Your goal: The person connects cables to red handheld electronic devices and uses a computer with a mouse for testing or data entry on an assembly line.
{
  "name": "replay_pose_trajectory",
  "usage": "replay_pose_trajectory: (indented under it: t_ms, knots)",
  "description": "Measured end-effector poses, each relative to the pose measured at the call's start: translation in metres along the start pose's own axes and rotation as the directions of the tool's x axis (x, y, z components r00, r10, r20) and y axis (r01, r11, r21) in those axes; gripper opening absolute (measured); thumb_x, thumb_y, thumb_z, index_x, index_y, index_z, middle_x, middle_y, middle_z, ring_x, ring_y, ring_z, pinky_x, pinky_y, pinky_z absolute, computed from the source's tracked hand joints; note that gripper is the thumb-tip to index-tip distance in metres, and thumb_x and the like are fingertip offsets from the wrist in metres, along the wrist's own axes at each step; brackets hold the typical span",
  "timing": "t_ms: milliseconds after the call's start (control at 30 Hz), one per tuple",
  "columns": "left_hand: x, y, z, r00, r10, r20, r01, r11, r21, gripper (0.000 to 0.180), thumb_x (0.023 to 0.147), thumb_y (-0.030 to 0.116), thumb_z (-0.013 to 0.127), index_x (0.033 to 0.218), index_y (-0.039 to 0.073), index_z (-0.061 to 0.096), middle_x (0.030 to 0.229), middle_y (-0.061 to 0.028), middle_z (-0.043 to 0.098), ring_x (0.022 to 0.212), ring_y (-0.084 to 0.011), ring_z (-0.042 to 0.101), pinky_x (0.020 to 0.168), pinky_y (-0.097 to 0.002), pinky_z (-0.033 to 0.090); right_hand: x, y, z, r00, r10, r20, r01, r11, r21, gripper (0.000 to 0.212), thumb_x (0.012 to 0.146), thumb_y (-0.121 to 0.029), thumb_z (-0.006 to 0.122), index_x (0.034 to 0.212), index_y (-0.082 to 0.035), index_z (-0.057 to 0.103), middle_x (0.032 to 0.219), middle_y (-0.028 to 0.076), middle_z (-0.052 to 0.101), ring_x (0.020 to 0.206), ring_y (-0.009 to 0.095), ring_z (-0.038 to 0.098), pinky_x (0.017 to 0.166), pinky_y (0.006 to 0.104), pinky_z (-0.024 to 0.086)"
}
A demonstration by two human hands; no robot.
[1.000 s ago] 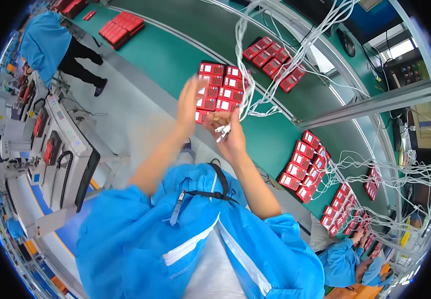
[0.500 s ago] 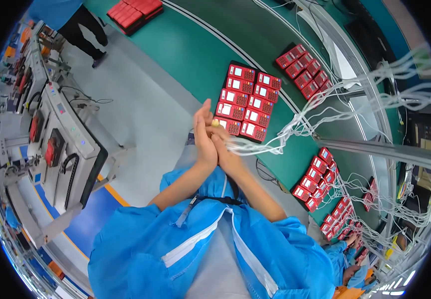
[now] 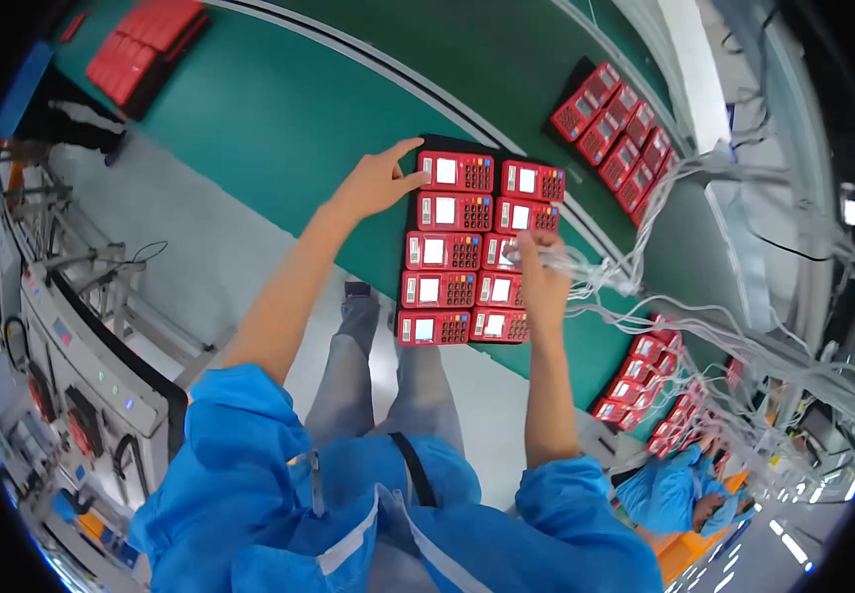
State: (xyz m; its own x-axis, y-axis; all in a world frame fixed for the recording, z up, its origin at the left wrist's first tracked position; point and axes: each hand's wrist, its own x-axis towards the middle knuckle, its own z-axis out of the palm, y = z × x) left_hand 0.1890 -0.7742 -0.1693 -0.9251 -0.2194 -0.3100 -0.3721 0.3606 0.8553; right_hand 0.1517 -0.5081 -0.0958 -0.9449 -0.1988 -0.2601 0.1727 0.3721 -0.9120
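Note:
Two columns of red payment terminals (image 3: 454,211), with lit screens and dark keypads, lie in a black tray (image 3: 457,145) on the green bench. At the tray's far left corner is my left hand (image 3: 380,181), thumb and forefinger spread apart, their tips at the edge of the farthest left terminal. My right hand (image 3: 543,277) is over the right column, fingers closed around the ends of a bundle of white cables (image 3: 596,274). Motion blurs its fingertips, and the hand partly covers the terminals under it. The cables trail off to the right.
Further red terminals stand in a tray (image 3: 613,138) beyond the rail, and a stack of red ones (image 3: 146,49) sits at far left. More cabled terminals (image 3: 640,371) lie to the right, near another person in blue (image 3: 680,489). Grey machines (image 3: 101,366) line the left.
My hands, together before, have parted. The left has reached the tray's far left corner; the right has moved right with the cables over the terminals. My view has shifted nearer the bench.

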Motion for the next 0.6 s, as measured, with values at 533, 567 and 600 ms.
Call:
replay_pose_trajectory:
  t_ms: [533,567,600]
  knots:
    - [0.038,-0.014,0.005,0.937,-0.236,0.259,0.282,0.946,-0.158,0.047,0.09,0.023,0.069,0.132,0.012,0.052,0.064,-0.0016,0.061,0.051,-0.0086,0.053,0.047,-0.025,0.044,0.111,0.026,0.029,0.997,0.041,0.058,-0.048,0.99,0.131,0.021,0.086,-0.015,0.073,0.095,0.004,0.069,0.087,0.009,0.07,0.075,0.012,0.064,0.07,0.0251,0.051]
    - [0.037,-0.018,0.005,0.941,-0.198,0.273,0.26,0.941,-0.217,0.046,0.09,0.021,0.067,0.133,0.013,0.052,0.065,-0.0018,0.061,0.052,-0.0085,0.053,0.047,-0.025,0.044,0.112,0.024,0.031,0.997,0.068,0.024,-0.07,0.993,0.094,0.018,0.086,-0.013,0.072,0.092,0.004,0.07,0.086,0.008,0.07,0.074,0.011,0.064,0.066,0.0248,0.05]
    - [0.035,-0.02,0.005,0.946,-0.158,0.284,0.238,0.931,-0.275,0.046,0.091,0.019,0.066,0.135,0.013,0.052,0.066,-0.002,0.062,0.052,-0.0084,0.054,0.048,-0.0249,0.045,0.114,0.027,0.034,0.991,0.125,0.041,-0.132,0.952,0.275,0.016,0.086,-0.012,0.072,0.089,0.003,0.069,0.084,0.009,0.07,0.074,0.011,0.064,0.065,0.0244,0.05]
